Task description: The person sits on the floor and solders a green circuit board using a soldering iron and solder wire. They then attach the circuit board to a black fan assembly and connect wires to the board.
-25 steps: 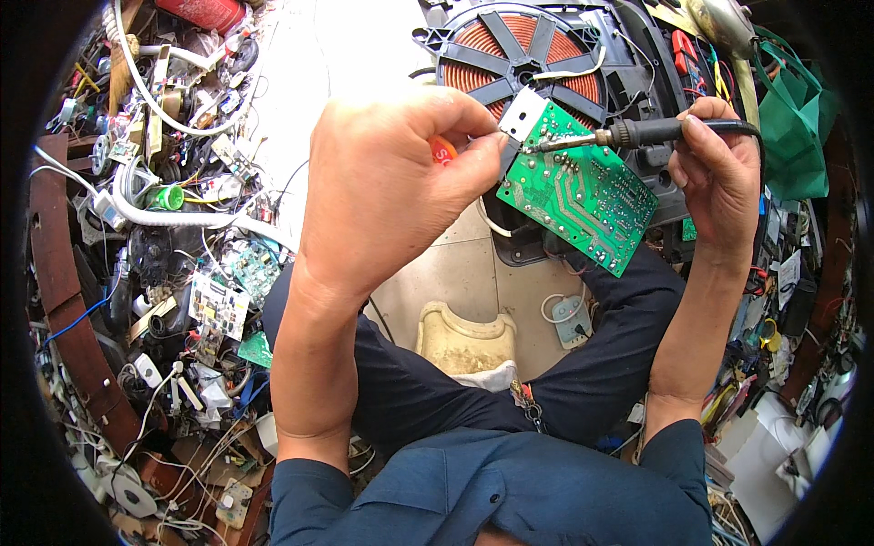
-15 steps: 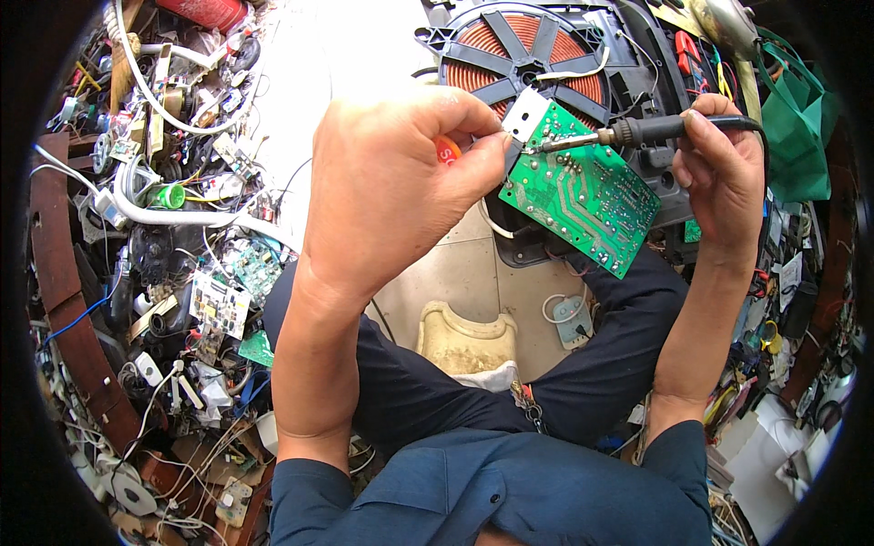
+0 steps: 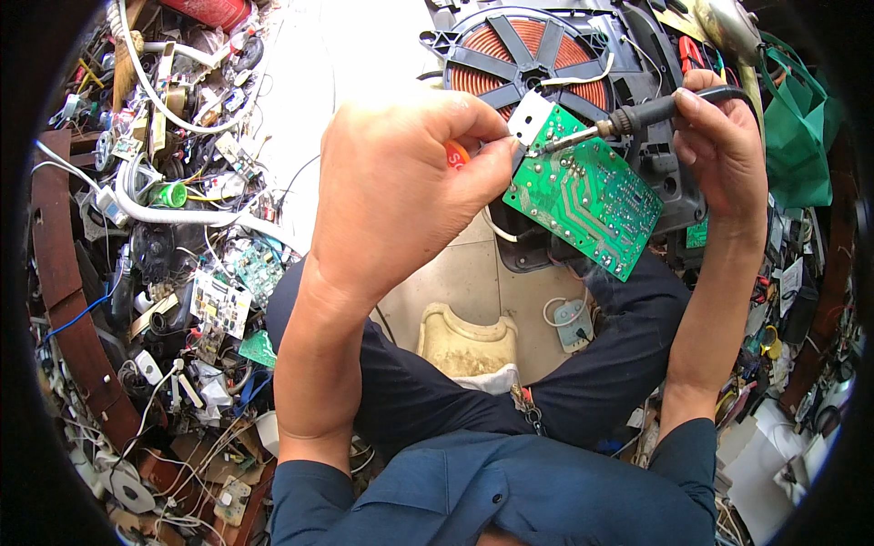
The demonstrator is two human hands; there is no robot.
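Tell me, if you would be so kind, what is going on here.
A person is working on a green circuit board held up above their lap. The right hand grips a soldering iron, its tip at the board's upper left part; whether it touches is too small to tell. The left hand has its fingertips by that same edge, with an orange item held inside. Beyond lies a copper coil.
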